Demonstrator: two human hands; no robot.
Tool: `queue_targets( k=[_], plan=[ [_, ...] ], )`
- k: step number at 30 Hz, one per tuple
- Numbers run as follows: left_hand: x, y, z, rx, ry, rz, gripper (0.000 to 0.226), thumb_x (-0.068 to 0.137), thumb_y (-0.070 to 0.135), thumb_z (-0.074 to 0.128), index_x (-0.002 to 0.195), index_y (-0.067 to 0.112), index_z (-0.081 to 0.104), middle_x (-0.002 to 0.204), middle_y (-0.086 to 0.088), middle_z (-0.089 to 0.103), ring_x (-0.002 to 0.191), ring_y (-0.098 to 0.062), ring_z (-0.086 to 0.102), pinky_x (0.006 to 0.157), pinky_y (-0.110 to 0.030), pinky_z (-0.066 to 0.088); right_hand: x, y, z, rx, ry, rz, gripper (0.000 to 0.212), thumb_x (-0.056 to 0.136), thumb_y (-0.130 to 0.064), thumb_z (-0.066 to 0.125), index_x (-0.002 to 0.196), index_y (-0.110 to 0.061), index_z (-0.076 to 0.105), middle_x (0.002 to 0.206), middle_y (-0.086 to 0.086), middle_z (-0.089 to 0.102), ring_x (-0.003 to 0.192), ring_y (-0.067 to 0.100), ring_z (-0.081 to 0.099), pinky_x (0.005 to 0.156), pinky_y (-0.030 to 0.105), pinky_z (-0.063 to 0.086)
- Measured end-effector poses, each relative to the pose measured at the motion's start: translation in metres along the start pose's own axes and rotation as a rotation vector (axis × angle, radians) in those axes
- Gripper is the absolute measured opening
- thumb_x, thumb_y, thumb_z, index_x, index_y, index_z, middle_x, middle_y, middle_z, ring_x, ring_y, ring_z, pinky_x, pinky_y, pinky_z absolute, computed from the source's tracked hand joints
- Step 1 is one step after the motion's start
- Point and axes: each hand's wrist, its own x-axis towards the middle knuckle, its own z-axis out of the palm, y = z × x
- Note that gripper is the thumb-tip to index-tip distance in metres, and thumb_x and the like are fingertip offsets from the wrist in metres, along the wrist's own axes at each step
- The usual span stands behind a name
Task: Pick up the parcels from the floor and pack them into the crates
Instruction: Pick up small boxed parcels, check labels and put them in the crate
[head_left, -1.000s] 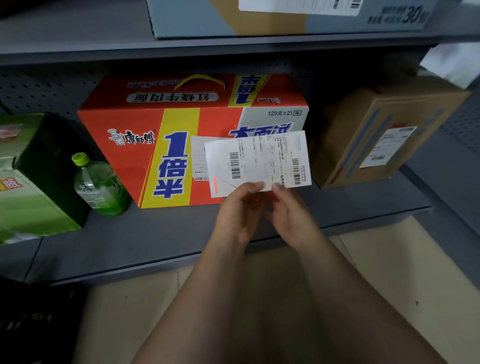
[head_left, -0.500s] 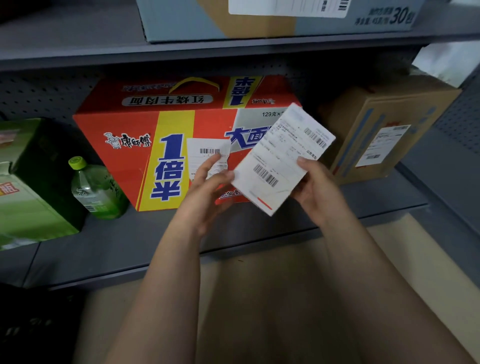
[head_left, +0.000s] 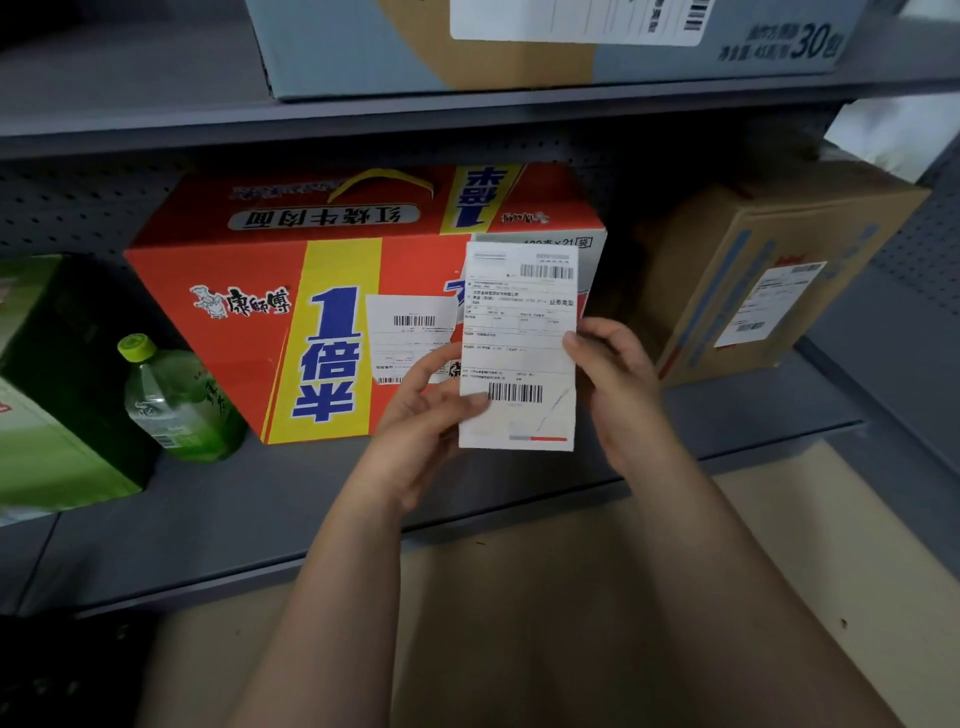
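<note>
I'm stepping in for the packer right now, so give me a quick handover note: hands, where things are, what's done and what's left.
Left hand: holds the lower left edge of a loose shipping label.
Right hand: grips the same label's right edge; the label stands upright in front of the orange noodle carton.
That carton sits on the grey shelf and already bears a smaller label. A brown parcel with its own label is to the right, a green bottle to the left.
No crates in view, and no parcel seen being packed.
Left: the label is still unplaced; packing is still to do.
</note>
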Motion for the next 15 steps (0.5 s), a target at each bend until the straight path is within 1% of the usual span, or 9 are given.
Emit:
queue_targets(
  k=[4,5,7,9,11,12,13,14,15],
  plan=[
    [0.008,-0.01,-0.002,-0.045,0.024,0.01,0.07,0.074,-0.003,0.073,0.138,0.017,0.053,0.123,-0.02,0.07,0.116,-0.035,0.067,0.08,-0.035,0.06,0.001,0.01,-0.005,0.061,-0.01,-0.015,0.025,0.089,0.0,0.064,0.107,-0.017,0.064,0.099,-0.004,0.075,0.094,0.01,0.071,0.074,0.021,0.055],
    [0.01,-0.012,-0.003,-0.049,0.029,0.007,0.071,0.074,-0.005,0.076,0.137,0.017,0.053,0.123,-0.019,0.07,0.117,-0.035,0.067,0.08,-0.035,0.06,0.0,0.014,-0.004,0.075,0.0,-0.011,0.026,0.088,-0.001,0.065,0.107,-0.018,0.065,0.1,-0.004,0.075,0.095,0.012,0.071,0.075,0.024,0.055],
    [0.01,-0.018,-0.003,-0.07,0.025,0.0,0.067,0.074,-0.005,0.074,0.135,0.019,0.055,0.122,-0.017,0.071,0.116,-0.033,0.067,0.084,-0.037,0.06,-0.001,0.019,-0.004,0.097,0.048,0.02,0.027,0.088,-0.002,0.064,0.106,-0.022,0.067,0.103,-0.003,0.076,0.099,0.015,0.072,0.079,0.031,0.057],
    [0.004,-0.022,0.002,-0.12,0.039,-0.003,0.062,0.075,-0.005,0.07,0.13,0.021,0.058,0.121,-0.016,0.072,0.116,-0.032,0.067,0.087,-0.038,0.059,-0.008,0.019,-0.004,0.09,0.086,0.066,0.033,0.091,0.001,0.057,0.113,-0.02,0.068,0.113,0.001,0.074,0.106,0.019,0.07,0.087,0.039,0.057],
    [-0.007,-0.024,0.011,-0.15,0.089,-0.002,0.056,0.074,-0.006,0.068,0.122,0.023,0.063,0.117,-0.015,0.073,0.113,-0.028,0.069,0.084,-0.034,0.059,-0.023,0.014,-0.004,0.015,0.102,0.096,0.039,0.092,0.002,0.052,0.122,-0.018,0.067,0.121,0.001,0.071,0.112,0.019,0.068,0.09,0.042,0.056],
    [-0.016,-0.024,0.016,-0.16,0.114,-0.007,0.054,0.075,-0.006,0.067,0.119,0.023,0.064,0.116,-0.014,0.074,0.11,-0.027,0.07,0.082,-0.032,0.058,-0.034,0.009,-0.003,-0.04,0.124,0.103,0.038,0.093,0.002,0.052,0.123,-0.017,0.067,0.12,-0.002,0.072,0.111,0.015,0.068,0.088,0.037,0.057],
    [-0.025,-0.023,0.021,-0.176,0.135,-0.019,0.053,0.075,-0.006,0.067,0.12,0.022,0.064,0.116,-0.014,0.074,0.109,-0.026,0.071,0.08,-0.032,0.058,-0.045,0.002,-0.002,-0.081,0.16,0.099,0.035,0.094,0.002,0.053,0.121,-0.015,0.066,0.114,-0.007,0.073,0.105,0.007,0.068,0.081,0.029,0.058],
    [-0.035,-0.019,0.026,-0.189,0.154,-0.034,0.055,0.076,-0.008,0.069,0.123,0.019,0.062,0.116,-0.015,0.074,0.108,-0.027,0.071,0.08,-0.033,0.059,-0.056,-0.003,-0.001,-0.102,0.201,0.087,0.03,0.095,0.002,0.054,0.118,-0.012,0.066,0.105,-0.013,0.074,0.097,0.001,0.069,0.073,0.02,0.056],
    [-0.045,-0.015,0.029,-0.192,0.176,-0.043,0.057,0.076,-0.009,0.071,0.125,0.017,0.06,0.116,-0.015,0.073,0.109,-0.027,0.071,0.08,-0.033,0.059,-0.067,-0.011,0.0,-0.124,0.23,0.077,0.025,0.095,0.001,0.055,0.116,-0.009,0.065,0.098,-0.017,0.074,0.091,-0.003,0.068,0.068,0.014,0.053]
  ],
)
